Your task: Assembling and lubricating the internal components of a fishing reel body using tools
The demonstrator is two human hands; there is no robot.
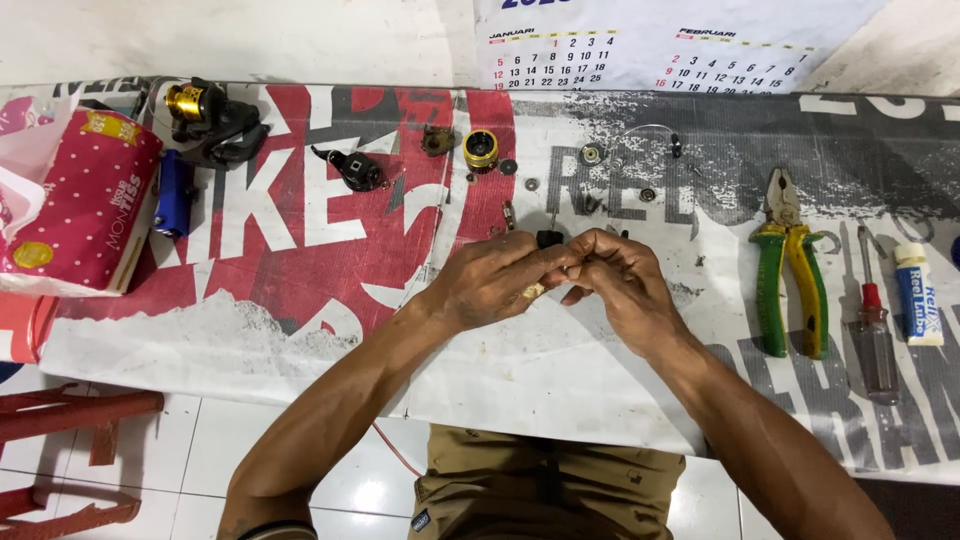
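Both hands meet at the middle of the table (560, 390): the left hand (495, 280) and right hand (615, 275) each pinch, fingertips closed, one small black part (549, 239) between them, with one gold bit (533, 291) showing under the left fingers. At twelve o'clock from the hands lie one gold spool (480, 148) and about six loose small rings and washers; at ten o'clock sit one black reel body (212, 120), one black housing (355, 168) and one blue piece (172, 192), and at nine o'clock one red dotted tissue pack (85, 200). At three o'clock lie one pair of green-and-yellow pliers (788, 265), one screwdriver (875, 320) and one white tube (917, 295).
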